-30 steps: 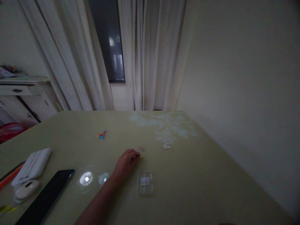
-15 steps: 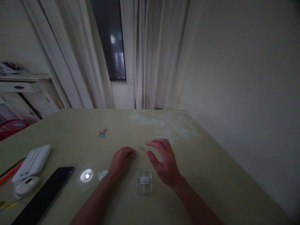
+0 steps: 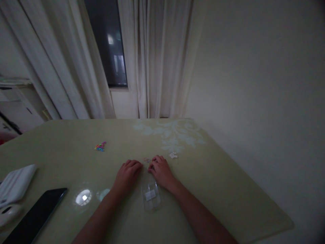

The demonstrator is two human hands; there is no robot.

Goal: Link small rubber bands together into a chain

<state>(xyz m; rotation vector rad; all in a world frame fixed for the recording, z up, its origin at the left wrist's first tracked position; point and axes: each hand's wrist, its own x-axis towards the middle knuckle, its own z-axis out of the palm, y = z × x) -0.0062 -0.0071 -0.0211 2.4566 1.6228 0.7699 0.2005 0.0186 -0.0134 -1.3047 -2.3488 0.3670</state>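
My left hand point(image 3: 129, 173) rests on the table with its fingers bent and drawn together; anything under the fingertips is hidden. Facing it, my right hand point(image 3: 161, 172) is closed in a pinch, and what it holds, if anything, is too small to make out. Between the fingertips lie small pale loops point(image 3: 146, 160), partly covered by my hands. A clear plastic box point(image 3: 151, 200) with compartments and a white label sits just in front of my wrists. Beyond my right hand is a little group of white pieces point(image 3: 173, 155).
A small heap of brightly coloured pieces point(image 3: 100, 146) lies farther back on the left. At the left edge are a black phone point(image 3: 38, 217), a white case-like object point(image 3: 17, 183) and a rounded white object point(image 3: 9, 215). The table point(image 3: 215, 196) meets a wall on the right.
My right hand has moved left and its spread fingers have closed over the loops. The white pieces behind it now show. The view has turned slightly to the right.
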